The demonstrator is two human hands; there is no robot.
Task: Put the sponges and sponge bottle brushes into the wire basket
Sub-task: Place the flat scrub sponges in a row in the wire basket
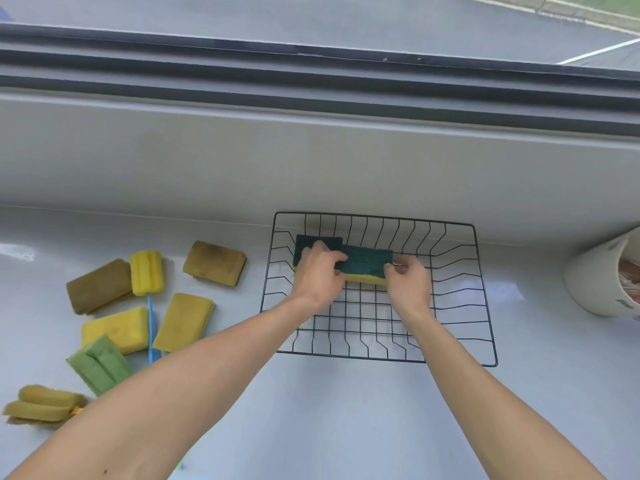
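A black wire basket (pixel 481 296) sits on the white counter at centre right. Inside it, at the back left, lies a green-topped sponge (pixel 311 241). Both hands hold a second green-and-yellow sponge (pixel 367 265) inside the basket: my left hand (pixel 317 275) grips its left end, my right hand (pixel 408 285) its right end. Left of the basket lie several yellow and brown sponges (pixel 214 263). Among them are a yellow sponge bottle brush with a blue handle (pixel 146 271), a green sponge brush head (pixel 100 363) and a dull yellow one (pixel 41 405).
A white container (pixel 595 282) lies on its side at the right edge of the counter. A grey wall and a window frame (pixel 311 81) rise behind the basket. Bare counter stretches in front of the basket.
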